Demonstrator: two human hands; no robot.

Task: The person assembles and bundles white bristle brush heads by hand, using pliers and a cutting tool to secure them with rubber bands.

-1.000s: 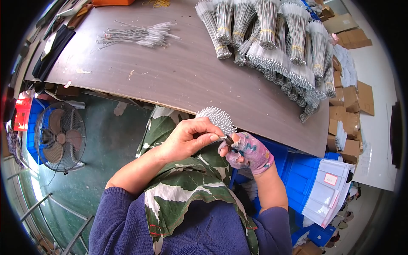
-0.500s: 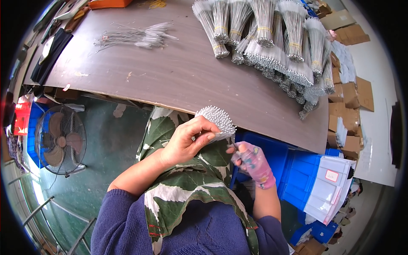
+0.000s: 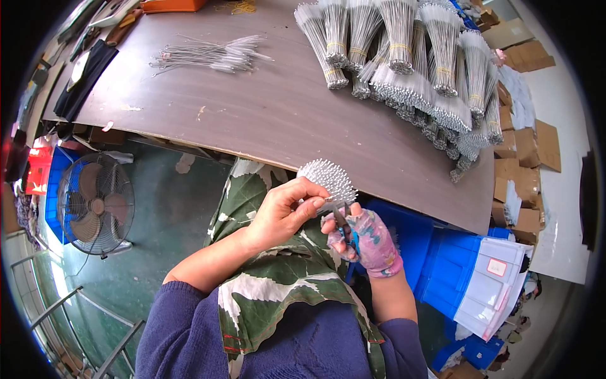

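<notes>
At the table's front edge, a round bundle of thin wire brushes (image 3: 329, 179) shows its densely packed pale ends. My bare left hand (image 3: 289, 207) is closed beside it, thumb and forefinger pinched at the bundle's near edge, seemingly on one wire brush; the fingers hide most of it. My right hand (image 3: 372, 243), in a pink patterned fingerless glove, is wrapped round small cutters (image 3: 341, 221) with dark jaws and blue handles. The jaws point up and left, close to my left fingertips. Beneath both hands lies a green-and-white leaf-patterned apron (image 3: 271, 290) over my lap.
Banded bundles of wire brushes (image 3: 400, 44) are piled at the table's back right. A loose bunch of brushes (image 3: 214, 55) lies farther left. Blue bins (image 3: 445, 265) stand right of my lap, a fan (image 3: 96, 207) on the left. Cardboard boxes (image 3: 524, 151) line the right side.
My right hand has moved up and left, bringing the cutters from below the bundle to my left fingertips. My left hand keeps its pinch. The whole view has shifted slightly.
</notes>
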